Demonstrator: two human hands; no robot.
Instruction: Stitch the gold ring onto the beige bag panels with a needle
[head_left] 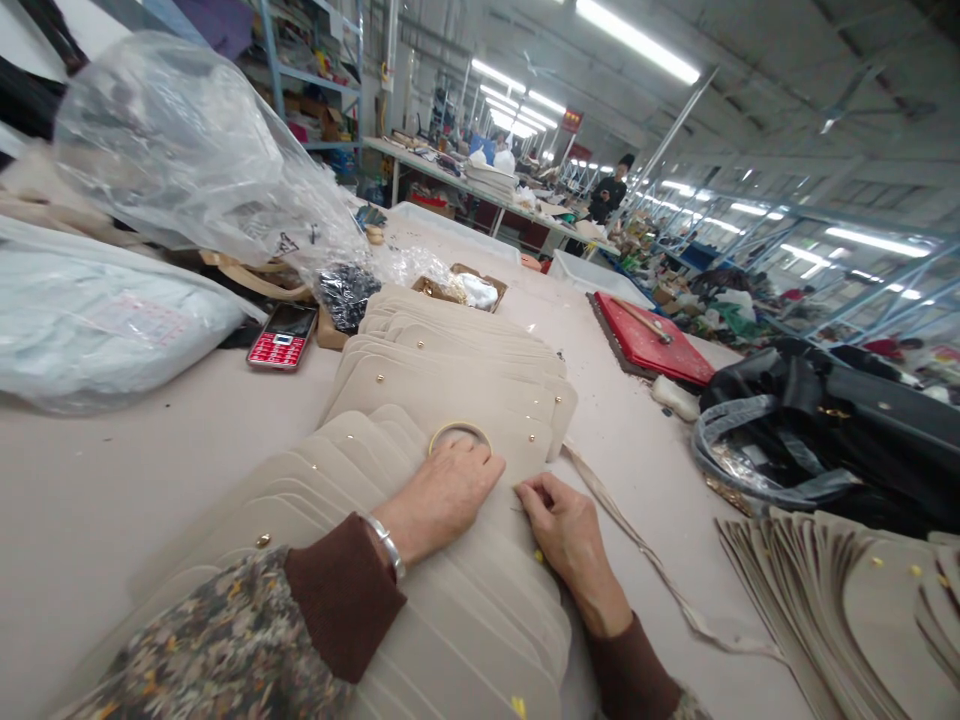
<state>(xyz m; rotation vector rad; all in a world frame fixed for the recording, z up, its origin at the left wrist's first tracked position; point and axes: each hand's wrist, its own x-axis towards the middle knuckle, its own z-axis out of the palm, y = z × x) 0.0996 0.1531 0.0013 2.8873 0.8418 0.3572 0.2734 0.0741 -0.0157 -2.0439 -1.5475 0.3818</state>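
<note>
Fanned, overlapping beige bag panels (450,370) with small gold studs lie in front of me, in a far stack and a near one. My left hand (450,492) rests over the panels, its fingers closed on the near side of a roll of yellow tape (460,426). Just to the right, my right hand (562,520) pinches with thumb and forefinger at the panels' right side. Whatever is between those fingertips is too small to make out. Small yellow bits (518,707) stick to some near panels.
A red keypad phone (282,338) and plastic-wrapped bundles (112,310) lie on the left. On the right are a hammer (645,322) on a red pad (652,340), a black bag (832,420) and more panels (877,600). A beige strip (637,540) trails across the table.
</note>
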